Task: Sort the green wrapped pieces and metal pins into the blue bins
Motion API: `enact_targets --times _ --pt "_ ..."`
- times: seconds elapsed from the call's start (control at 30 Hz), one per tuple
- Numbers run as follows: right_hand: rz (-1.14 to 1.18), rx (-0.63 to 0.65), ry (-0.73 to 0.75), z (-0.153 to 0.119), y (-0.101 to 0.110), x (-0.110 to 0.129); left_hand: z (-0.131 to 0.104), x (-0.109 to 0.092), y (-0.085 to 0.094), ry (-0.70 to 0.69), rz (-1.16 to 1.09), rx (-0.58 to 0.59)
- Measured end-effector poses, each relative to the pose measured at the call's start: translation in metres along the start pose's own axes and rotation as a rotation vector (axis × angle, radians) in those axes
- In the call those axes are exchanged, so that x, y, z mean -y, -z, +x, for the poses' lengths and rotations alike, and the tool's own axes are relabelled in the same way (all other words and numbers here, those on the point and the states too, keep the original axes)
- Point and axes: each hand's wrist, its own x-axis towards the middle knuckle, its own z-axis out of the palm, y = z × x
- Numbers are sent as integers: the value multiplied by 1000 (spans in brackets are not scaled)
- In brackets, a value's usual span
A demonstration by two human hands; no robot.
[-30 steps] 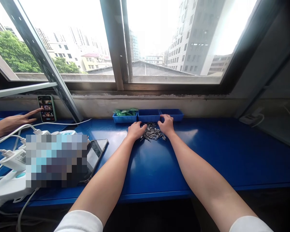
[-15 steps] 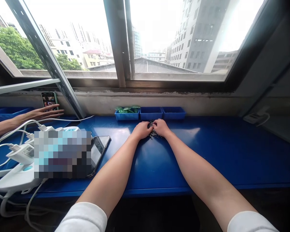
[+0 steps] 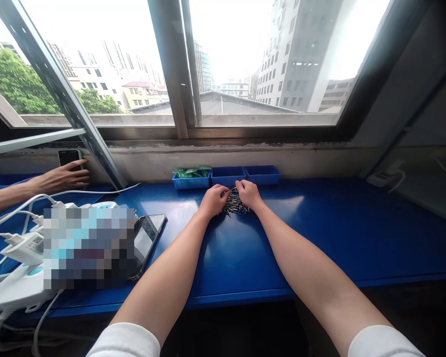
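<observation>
A heap of thin, dark and silvery metal pieces (image 3: 233, 204) lies on the blue tabletop (image 3: 241, 258); they are too small for me to tell whether they are screws or pins. My left hand (image 3: 212, 201) rests at the heap's left edge, thumb and fingers closed together. At its right edge is my right hand (image 3: 250, 194), fingers curled and thumb against the forefinger. What either hand pinches is too small to make out. Just behind stand three joined blue bins: a left bin (image 3: 190, 182) with green packets, a middle bin (image 3: 228, 175) and a right bin (image 3: 263, 174) with dark bits.
On the left lie a phone (image 3: 148, 243), a white power strip (image 3: 20, 285) with plugs and cables, and a blurred patch. Another person's hand (image 3: 65, 177) touches an upright phone (image 3: 70, 157). A metal post (image 3: 96, 153) rises before the window; a white adapter (image 3: 381, 177) sits far right.
My hands have drawn slightly apart, showing more of the heap. The other person's hand has shifted on the upright phone, whose screen has gone dark. The view has moved a little.
</observation>
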Motion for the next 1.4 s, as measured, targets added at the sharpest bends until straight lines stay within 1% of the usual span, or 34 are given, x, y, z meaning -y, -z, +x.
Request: enact_targets --times 0.07,0.17,0.23,0.43,0.53,0.67,0.8,0.9,0.97,1.03,1.1,1.17,1.23,1.3,1.4 --pt "13 -20 7 -1 1 2 1 -1 1 -25 -23 -39" --pt "58 13 13 -1 1 3 2 -1 2 -10 -19 -63" --pt "88 40 17 -1 0 2 2 0 2 -1 -22 -58" --pt "141 70 -11 -1 -3 2 2 0 2 -59 -48 -36" --pt "250 58 -33 -2 -3 6 3 -1 3 -1 24 -49" --pt "457 135 -42 -3 1 10 3 -3 7 75 108 -31" --pt "512 159 -49 -4 4 11 2 -6 10 118 160 12" --pt "490 167 -39 -4 5 11 2 -7 10 120 161 21" --pt "446 110 -54 -3 5 10 2 -8 9 116 153 -16" --pt "385 -16 -97 0 7 7 3 -6 9 137 148 -86" --pt "306 -157 -157 3 11 2 4 -3 9 198 151 -137" --pt "216 -244 -204 7 15 -5 5 2 10 294 157 -142" --pt "123 -277 -218 9 19 -12 5 8 12 402 157 -131" --pt "43 -279 -221 11 22 -17 5 11 13 488 159 -105" --pt "-27 -253 -245 12 23 -19 5 12 13 533 184 -47"
